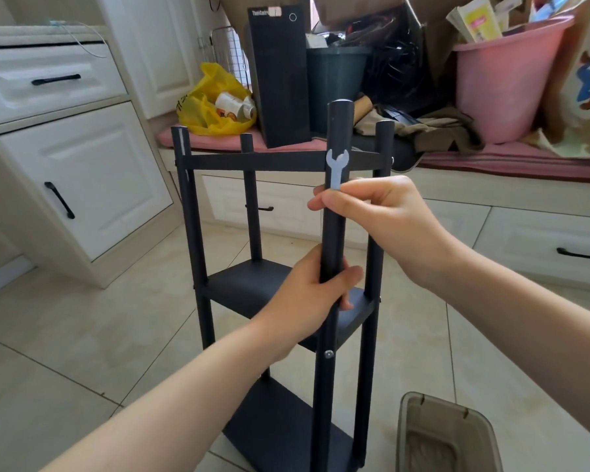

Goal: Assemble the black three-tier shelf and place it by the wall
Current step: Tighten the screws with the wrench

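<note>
A black three-tier shelf stands upright on the tiled floor, near the middle of the scene. The left hand grasps its near post at mid-height, fingers curled round it. Above, the right hand pinches a small flat wrench against the same post, open end up. A brown plastic bin sits near right.
</note>
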`<act>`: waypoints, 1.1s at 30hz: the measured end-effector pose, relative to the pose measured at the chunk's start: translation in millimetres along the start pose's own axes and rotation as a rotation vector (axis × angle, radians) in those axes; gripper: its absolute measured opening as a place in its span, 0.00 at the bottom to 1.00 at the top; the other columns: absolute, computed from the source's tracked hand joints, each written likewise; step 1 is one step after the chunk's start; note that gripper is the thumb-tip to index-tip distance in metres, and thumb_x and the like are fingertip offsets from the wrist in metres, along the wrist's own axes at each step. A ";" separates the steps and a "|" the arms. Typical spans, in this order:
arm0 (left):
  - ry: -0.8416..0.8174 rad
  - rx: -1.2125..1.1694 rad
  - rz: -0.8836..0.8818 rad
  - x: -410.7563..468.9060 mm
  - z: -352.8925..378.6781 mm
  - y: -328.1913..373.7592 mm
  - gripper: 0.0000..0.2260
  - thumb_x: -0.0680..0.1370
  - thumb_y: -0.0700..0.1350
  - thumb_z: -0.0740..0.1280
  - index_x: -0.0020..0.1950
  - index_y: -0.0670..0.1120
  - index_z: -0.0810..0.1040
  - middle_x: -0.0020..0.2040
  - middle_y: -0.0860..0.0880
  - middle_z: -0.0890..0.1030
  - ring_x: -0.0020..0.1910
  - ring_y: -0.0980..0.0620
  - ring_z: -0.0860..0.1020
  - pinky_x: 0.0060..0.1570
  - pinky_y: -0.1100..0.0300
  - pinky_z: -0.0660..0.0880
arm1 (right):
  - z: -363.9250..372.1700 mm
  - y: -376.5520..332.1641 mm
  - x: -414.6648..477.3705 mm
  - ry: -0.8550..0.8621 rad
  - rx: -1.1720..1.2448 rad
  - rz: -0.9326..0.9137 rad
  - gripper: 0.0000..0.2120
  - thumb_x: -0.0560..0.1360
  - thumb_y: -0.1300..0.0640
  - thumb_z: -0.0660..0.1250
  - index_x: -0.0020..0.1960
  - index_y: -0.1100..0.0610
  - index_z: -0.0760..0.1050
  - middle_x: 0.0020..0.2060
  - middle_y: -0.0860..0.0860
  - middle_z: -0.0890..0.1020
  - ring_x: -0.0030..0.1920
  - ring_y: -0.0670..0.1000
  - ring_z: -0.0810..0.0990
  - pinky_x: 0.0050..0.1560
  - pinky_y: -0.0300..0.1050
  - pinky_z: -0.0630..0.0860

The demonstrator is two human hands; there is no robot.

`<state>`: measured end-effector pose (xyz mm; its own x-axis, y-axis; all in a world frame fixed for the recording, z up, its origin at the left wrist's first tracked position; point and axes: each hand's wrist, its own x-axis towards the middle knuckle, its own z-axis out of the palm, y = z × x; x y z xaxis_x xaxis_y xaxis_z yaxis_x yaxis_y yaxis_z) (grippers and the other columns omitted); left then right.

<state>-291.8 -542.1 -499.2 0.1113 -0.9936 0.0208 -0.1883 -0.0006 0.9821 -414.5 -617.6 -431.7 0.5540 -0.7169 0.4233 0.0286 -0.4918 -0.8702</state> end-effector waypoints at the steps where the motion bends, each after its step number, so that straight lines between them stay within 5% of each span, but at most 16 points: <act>1: -0.003 -0.015 0.014 0.0 0.7 -1.9 0.05 0.81 0.46 0.68 0.50 0.48 0.73 0.34 0.51 0.77 0.35 0.54 0.78 0.56 0.44 0.81 | 0.2 -0.7 0.6 0.017 -0.001 -0.002 0.07 0.78 0.59 0.69 0.46 0.55 0.86 0.43 0.43 0.86 0.53 0.41 0.82 0.57 0.34 0.76; 16: -0.220 -0.260 0.078 -2.0 -7.8 5.4 0.05 0.79 0.47 0.68 0.48 0.49 0.73 0.35 0.50 0.72 0.32 0.52 0.72 0.48 0.51 0.81 | -8.7 -17.8 -4.2 0.071 0.026 -0.107 0.08 0.79 0.61 0.68 0.46 0.56 0.85 0.46 0.47 0.87 0.53 0.41 0.83 0.54 0.32 0.76; 23: -0.026 -0.218 0.058 -1.4 -5.2 12.1 0.18 0.78 0.59 0.65 0.40 0.45 0.70 0.29 0.50 0.70 0.26 0.52 0.69 0.36 0.57 0.77 | -8.6 -15.2 -6.7 0.036 -0.001 -0.111 0.09 0.79 0.60 0.68 0.45 0.52 0.85 0.43 0.43 0.85 0.50 0.41 0.81 0.52 0.33 0.73; 26: 0.069 -0.197 0.073 2.3 -9.6 14.0 0.20 0.80 0.61 0.64 0.43 0.45 0.70 0.28 0.50 0.69 0.24 0.52 0.67 0.31 0.58 0.74 | -8.7 -7.6 -7.6 0.098 -0.052 -0.035 0.09 0.78 0.57 0.68 0.44 0.50 0.85 0.51 0.48 0.82 0.55 0.42 0.79 0.57 0.37 0.73; 29: 0.101 -0.188 0.089 3.2 -13.8 15.1 0.20 0.76 0.62 0.64 0.45 0.44 0.70 0.27 0.50 0.67 0.24 0.52 0.65 0.27 0.60 0.72 | -9.8 -2.2 -8.8 0.141 -0.082 0.022 0.10 0.79 0.56 0.67 0.44 0.51 0.85 0.47 0.54 0.82 0.46 0.40 0.77 0.48 0.34 0.71; 33: 0.093 -0.192 0.090 1.0 -12.0 14.4 0.23 0.72 0.65 0.65 0.45 0.44 0.69 0.27 0.50 0.65 0.23 0.53 0.63 0.25 0.60 0.70 | -11.2 2.4 -8.3 0.172 -0.115 0.033 0.10 0.79 0.56 0.66 0.44 0.52 0.85 0.39 0.69 0.78 0.37 0.58 0.73 0.35 0.34 0.68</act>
<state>-282.8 -541.8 -482.8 0.1939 -0.9739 0.1179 -0.0130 0.1176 0.9930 -428.4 -618.4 -434.5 0.4026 -0.8026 0.4402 -0.0880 -0.5126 -0.8541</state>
